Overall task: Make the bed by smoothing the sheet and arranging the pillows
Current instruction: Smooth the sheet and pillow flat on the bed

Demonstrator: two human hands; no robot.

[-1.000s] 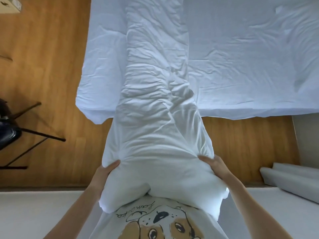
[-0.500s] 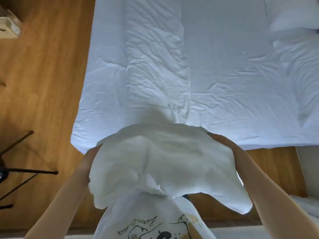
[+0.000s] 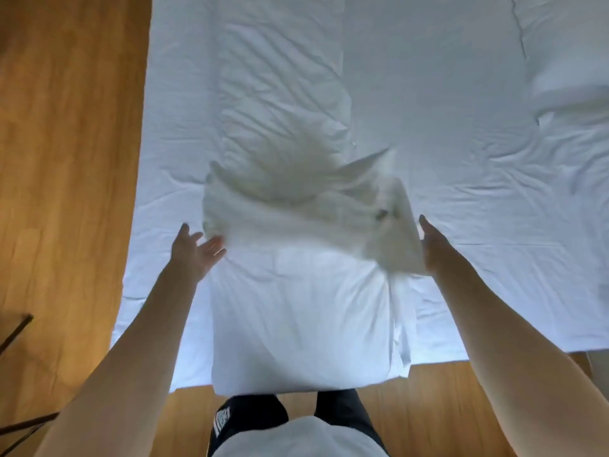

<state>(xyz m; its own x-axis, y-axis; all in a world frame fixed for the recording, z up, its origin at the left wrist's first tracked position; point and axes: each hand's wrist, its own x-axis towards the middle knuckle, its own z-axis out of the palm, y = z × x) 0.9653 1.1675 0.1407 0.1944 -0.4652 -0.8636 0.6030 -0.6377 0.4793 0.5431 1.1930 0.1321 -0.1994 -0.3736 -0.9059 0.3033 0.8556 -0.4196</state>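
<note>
Bed (image 3: 428,94) fills most of the view, covered in one white sheet (image 3: 461,225), wrinkled all over, heavier creases in a strip left of centre and at far right. The sheet's near edge hangs over the side of the bed closest to me. Wood floor (image 3: 66,159) runs along the left side and in front of the bed, warm orange-brown planks. Dark thin tripod legs (image 3: 16,328) poke in at lower left (rest of it out of frame).

Pillows: two that I can count. One long white pillow (image 3: 303,311) lies on the bed right in front of me, between my arms, its near end at the bed's edge; its far end is motion-blurred and looks flipped up and crumpled, so I can't tell exactly how it lies. A second pillow (image 3: 573,84) sits at the far right edge, only partly in view.

Hands: two, both mine. My left hand (image 3: 194,249) is spread, fingers straight and apart, just beside the pillow's left side, fingertips at the blurred fabric. My right hand (image 3: 435,245) is flat, fingers straight and together, edge-on against the pillow's right side. Neither grips anything.

Below, my dark trousers (image 3: 250,417) and white shirt (image 3: 296,440) show.
</note>
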